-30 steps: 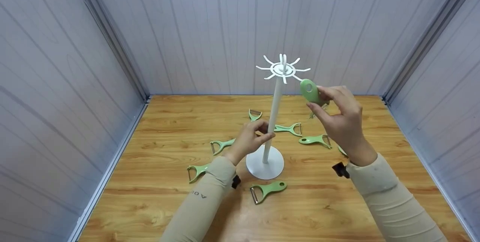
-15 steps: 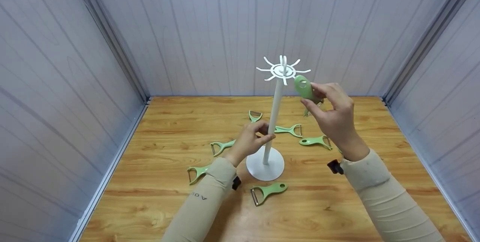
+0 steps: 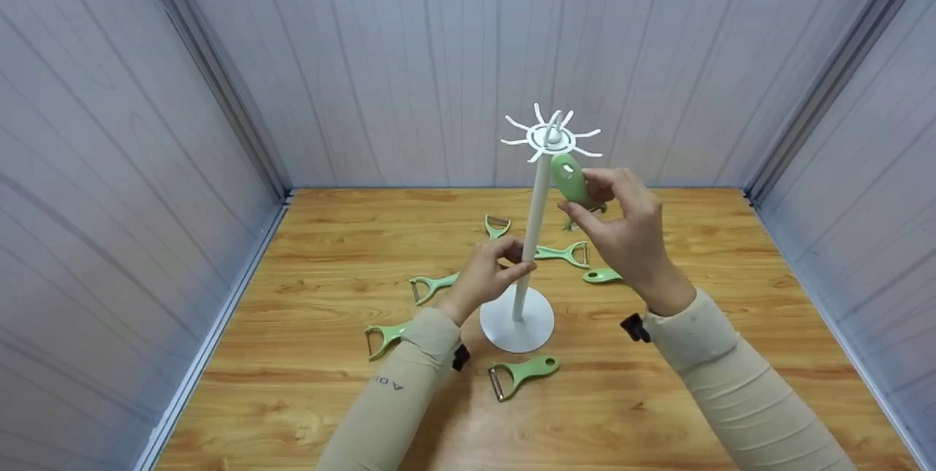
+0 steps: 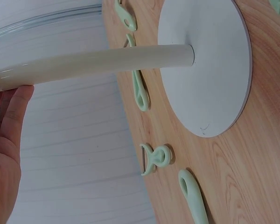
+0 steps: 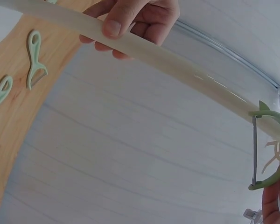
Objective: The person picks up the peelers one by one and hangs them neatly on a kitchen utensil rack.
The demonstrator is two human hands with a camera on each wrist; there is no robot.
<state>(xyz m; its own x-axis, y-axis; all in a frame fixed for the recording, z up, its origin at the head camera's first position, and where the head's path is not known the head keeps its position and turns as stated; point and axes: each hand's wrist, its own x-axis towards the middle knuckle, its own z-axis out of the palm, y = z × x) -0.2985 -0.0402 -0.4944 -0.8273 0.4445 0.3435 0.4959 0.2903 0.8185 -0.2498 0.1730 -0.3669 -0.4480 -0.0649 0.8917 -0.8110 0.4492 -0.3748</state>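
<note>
Walls [image 3: 424, 54], pale and panelled, on three sides; wood-grain surface [image 3: 621, 412] between them.

Head view: stand [image 3: 537, 208], white, on the surface; round base [image 3: 534, 336], pole [image 3: 533, 233], crown of hooks [image 3: 588, 134] at top. Left hand [image 3: 488, 272] low on the pole, fingers and thumb pinching it. Right hand [image 3: 625, 222] near the hooks, fingers and thumb holding one green peeler [image 3: 570, 180]; its holed end tilts up just below the hooks, beside the pole. Contact with a hook: cannot be told. Loose peelers [image 3: 528, 370], six visible, lie around the base: one in front, two left, one behind, two right, the farthest right partly hidden by the right arm [image 3: 669, 292]. Sleeves [image 3: 395, 390], beige.

Left wrist view: base flat on the surface, pole running out from it; left fingers against the pole at the edge; several loose peelers beyond the base.

Right wrist view: held peeler at the right edge, curved head and straight blade [image 5: 255, 151] showing, right fingers beneath, partly cut off; left thumb across the pole; two loose peelers at left.
</note>
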